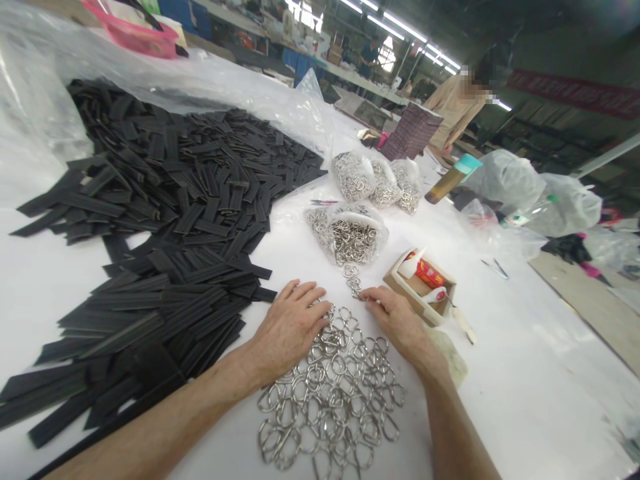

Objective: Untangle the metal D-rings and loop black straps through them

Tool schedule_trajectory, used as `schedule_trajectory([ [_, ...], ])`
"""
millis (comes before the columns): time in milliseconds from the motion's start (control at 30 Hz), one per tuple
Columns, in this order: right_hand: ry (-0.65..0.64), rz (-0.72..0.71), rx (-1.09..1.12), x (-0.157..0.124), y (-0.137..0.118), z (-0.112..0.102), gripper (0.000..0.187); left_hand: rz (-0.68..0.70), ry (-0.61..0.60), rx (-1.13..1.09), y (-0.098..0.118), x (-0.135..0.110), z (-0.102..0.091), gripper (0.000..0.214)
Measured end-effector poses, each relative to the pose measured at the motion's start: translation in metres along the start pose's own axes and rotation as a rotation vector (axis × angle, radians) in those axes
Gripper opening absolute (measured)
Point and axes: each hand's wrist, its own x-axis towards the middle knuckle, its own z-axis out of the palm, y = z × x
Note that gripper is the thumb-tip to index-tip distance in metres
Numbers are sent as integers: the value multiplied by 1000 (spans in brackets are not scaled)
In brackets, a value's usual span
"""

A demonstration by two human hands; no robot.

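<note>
Silver metal D-rings [335,387] lie spread in a loose pile on the white table, between my forearms. My left hand [295,327] rests palm down at the pile's upper left edge, fingers stretched out and touching some rings. At the upper right of the pile, my right hand [393,317] has its thumb and index finger pinched at a D-ring [355,288] in a short trail of rings. That trail leads up to an open clear plastic bag [350,233] full of the same rings. Left of my left hand lies a heap of black webbing strips [175,200].
A small cardboard box [425,287] with a red package stands right of my right hand. Behind are several filled bags of rings [355,175], a bottle with a teal cap [454,179] and a dark stack [413,132]. Thread snips [495,269] lie farther right. A person [453,107] stands beyond the table.
</note>
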Motion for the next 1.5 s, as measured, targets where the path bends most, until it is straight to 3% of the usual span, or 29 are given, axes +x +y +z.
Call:
schedule_trajectory([
  [200,-120,6,-76,-5,-12,-10,25,3,1,7,0,0,0,17],
  [433,-370,-68,58,-17,-18,-15,26,5,6,6,-1,0,0,16],
  [500,-311,-35,70,-15,-16,-13,25,2,-1,6,0,0,0,17],
  [633,-28,42,47,-5,-10,-6,27,1,-1,3,0,-1,-1,17],
  [700,17,58,12,-1,-9,-2,30,-1,0,3,0,-1,-1,17],
  [867,-1,40,-58,2,-10,4,32,-4,-6,-3,0,-1,0,18],
  [1133,-21,86,-43,0,-8,-1,18,-9,0,-5,1,0,-1,17],
  [1367,-254,63,38,-10,-8,-11,18,4,10,-5,0,0,0,17],
  [1500,-308,-1,69,-14,-9,-18,24,-1,6,3,0,0,0,17],
])
